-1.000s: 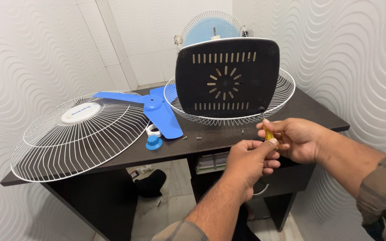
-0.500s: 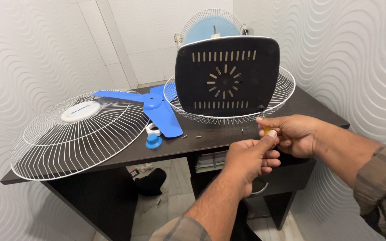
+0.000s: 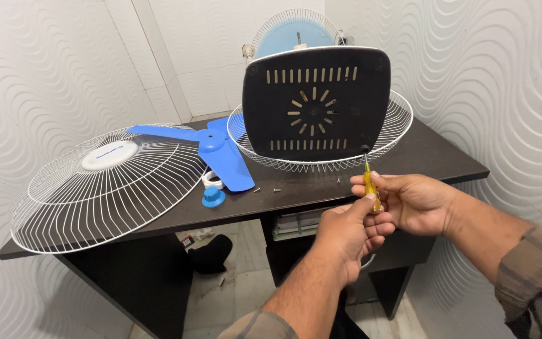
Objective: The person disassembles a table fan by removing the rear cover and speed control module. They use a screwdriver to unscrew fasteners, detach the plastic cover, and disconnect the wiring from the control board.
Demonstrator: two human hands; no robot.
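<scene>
A fan lies on the dark table (image 3: 434,157) with its black slotted base plate (image 3: 316,103) turned toward me. Both hands grip a small yellow-handled screwdriver (image 3: 371,187). Its tip sits at the plate's lower right corner. My right hand (image 3: 412,202) wraps the handle from the right. My left hand (image 3: 349,235) pinches the handle's lower end from below. The rear wire guard (image 3: 396,129) rings the plate.
A detached white front guard (image 3: 105,188) overhangs the table's left edge. A blue fan blade (image 3: 217,150), a blue knob (image 3: 213,198), a white ring (image 3: 209,181) and loose screws (image 3: 276,189) lie mid-table. Patterned walls close in left and right. Books sit on a shelf under the table.
The screwdriver handle shows more between my fingers now, and my right hand has shifted slightly down. My left hand stays on the handle's end. The fan has not moved.
</scene>
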